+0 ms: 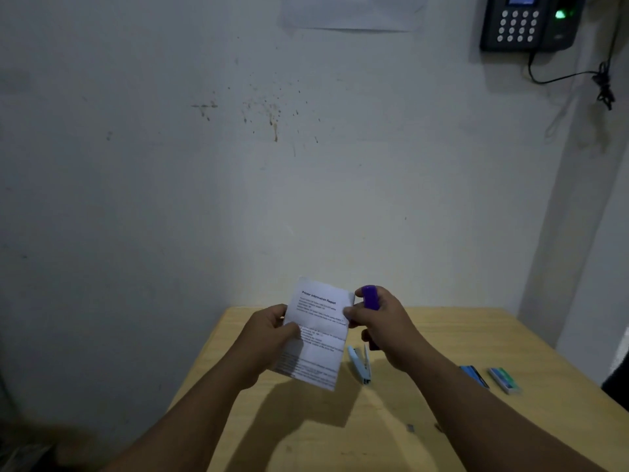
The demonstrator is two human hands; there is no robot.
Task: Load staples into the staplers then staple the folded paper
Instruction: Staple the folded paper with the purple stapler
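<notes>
Two hands are at work above a wooden table point(442, 342). Item one: the folded paper point(318, 330), printed side up, held off the table between the hands; the left hand point(272, 330) pinches its left edge with the thumb lying over the sheet. Item two: a purple stapler point(369, 298), gripped in the right hand point(381, 327), fingers curled round it, its front end meeting the paper's upper right edge; whether its mouth is closed on the sheet cannot be told. Item three: a light blue stapler point(360, 364), lying hinged open on the table just below the right hand and beside the paper's lower right corner. Item four: two small staple boxes point(503, 379), well off to the right of the right forearm. Item five: a few loose staples point(410, 428) on the table under that forearm. Handling, as judged: the paper is light and limp, stiffened a little by its folds, and will sag or twist if held by one edge only; best taken close to the stapling point, opposite the stapler. The stapler looks small, hard and smooth, so a full-hand squeeze suits it. Room: the table's left edge runs just below the left forearm, its far edge meets the wall close beyond the hands; open tabletop lies near the person and to the right, short of the boxes.
</notes>
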